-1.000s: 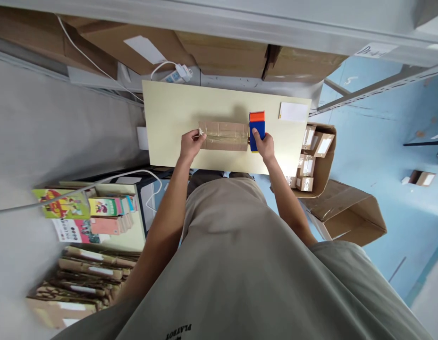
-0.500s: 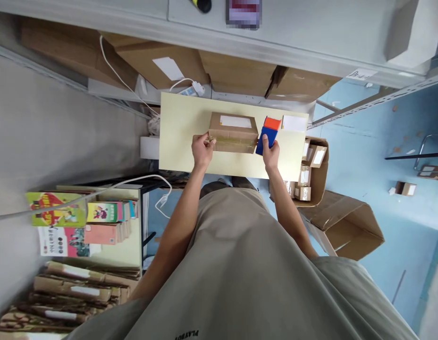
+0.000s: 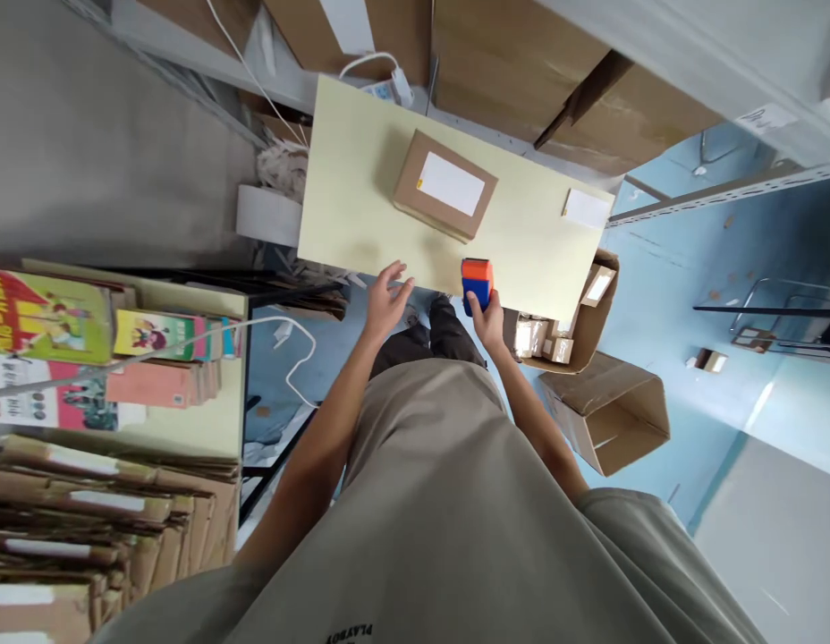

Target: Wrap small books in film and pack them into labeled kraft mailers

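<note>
A brown cardboard box (image 3: 445, 185) with a white label on top sits slightly turned on the pale yellow tabletop (image 3: 351, 179). My left hand (image 3: 386, 302) is open in front of the table's near edge, fingers spread, touching nothing. In my right hand (image 3: 487, 320) is a blue-and-orange tape dispenser (image 3: 478, 282), gripped by its blue part with the orange end pointing away from me. Both hands are apart from the box. To the right on the tabletop lies a white label sheet (image 3: 587, 208).
Right of the table stands an open carton (image 3: 593, 331) holding several small boxes, with another open carton (image 3: 622, 420) beside it. Bundled flattened cardboard (image 3: 106, 510) and books (image 3: 153, 335) lie at left. A white cable (image 3: 300, 344) hangs near my left arm.
My left hand has let go of the box and opened. My right hand has drawn the tape dispenser back from the box's side toward me. The box now lies turned, label up.
</note>
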